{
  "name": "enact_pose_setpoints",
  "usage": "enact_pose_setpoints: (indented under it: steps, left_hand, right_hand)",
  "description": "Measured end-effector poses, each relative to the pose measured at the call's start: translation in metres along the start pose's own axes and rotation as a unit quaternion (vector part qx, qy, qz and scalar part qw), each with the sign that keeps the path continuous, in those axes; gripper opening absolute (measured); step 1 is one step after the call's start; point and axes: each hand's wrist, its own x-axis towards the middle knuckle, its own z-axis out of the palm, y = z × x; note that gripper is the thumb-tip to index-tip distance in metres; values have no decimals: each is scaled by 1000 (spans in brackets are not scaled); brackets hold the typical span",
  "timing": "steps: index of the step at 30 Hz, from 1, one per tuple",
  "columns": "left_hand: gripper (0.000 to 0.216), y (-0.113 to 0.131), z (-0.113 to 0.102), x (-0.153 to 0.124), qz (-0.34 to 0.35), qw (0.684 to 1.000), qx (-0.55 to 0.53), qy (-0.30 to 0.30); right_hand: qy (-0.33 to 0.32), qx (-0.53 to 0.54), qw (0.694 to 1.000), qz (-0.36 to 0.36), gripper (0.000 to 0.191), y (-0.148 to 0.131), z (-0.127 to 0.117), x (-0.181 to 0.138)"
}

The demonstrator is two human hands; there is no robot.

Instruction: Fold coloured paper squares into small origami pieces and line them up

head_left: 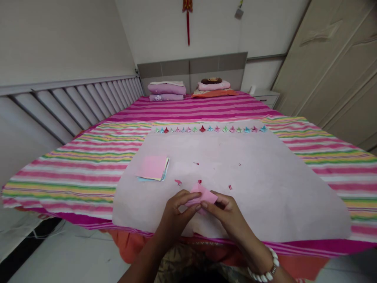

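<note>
A partly folded sheet of pink origami paper (207, 195) is held low over the white sheet, near the bed's front edge. My left hand (180, 205) pinches its left side between thumb and fingers. On the right side, my right hand (225, 209) grips it too, its thumb pressing near the paper's middle. Fingers cover the paper's lower folds in part. Left of the hands lies a stack of square origami paper (152, 167), pink on top with blue and cream edges below.
A row of small folded paper figures (202, 129) in several colours lines the far edge of the white sheet (279, 188). Small red scraps (178, 182) lie around the hands. Folded bedding (167, 89) rests by the headboard; a slatted rail (88, 100) runs along the left.
</note>
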Motion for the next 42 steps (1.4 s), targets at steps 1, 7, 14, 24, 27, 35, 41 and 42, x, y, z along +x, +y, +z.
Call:
enact_pose_setpoints:
  steps: [1, 7, 14, 24, 27, 35, 41, 42]
  left_hand:
    - [24, 0, 0, 0, 5, 1000, 4, 1]
    - [21, 1, 0, -1, 28, 999, 30, 18]
    - [15, 1, 1, -2, 10, 999, 29, 37]
    - [7, -5, 4, -1, 64, 993, 38, 92]
    - [15, -4, 4, -2, 71, 995, 33, 69]
    - [40, -10, 5, -7, 121, 985, 97, 74]
    - [33, -9, 6, -9, 153, 981, 97, 66]
    - [30, -8, 6, -8, 150, 982, 92, 60]
  right_hand:
    - [-7, -9, 1000, -9, 22, -2, -1, 0]
    - [-24, -38, 997, -59, 13, -10, -5, 2]
    - [-2, -58, 996, -69, 12, -10, -6, 2]
    - [-3, -82, 994, -75, 17, -12, -3, 3]
    - [-11, -86, 993, -83, 17, -12, -3, 3]
    - [-17, -74, 994, -73, 16, -11, -3, 2]
    - [-15, -24, 999, -38, 16, -9, 0, 0]
    - [-16, -18, 999, -37, 16, -9, 0, 0]
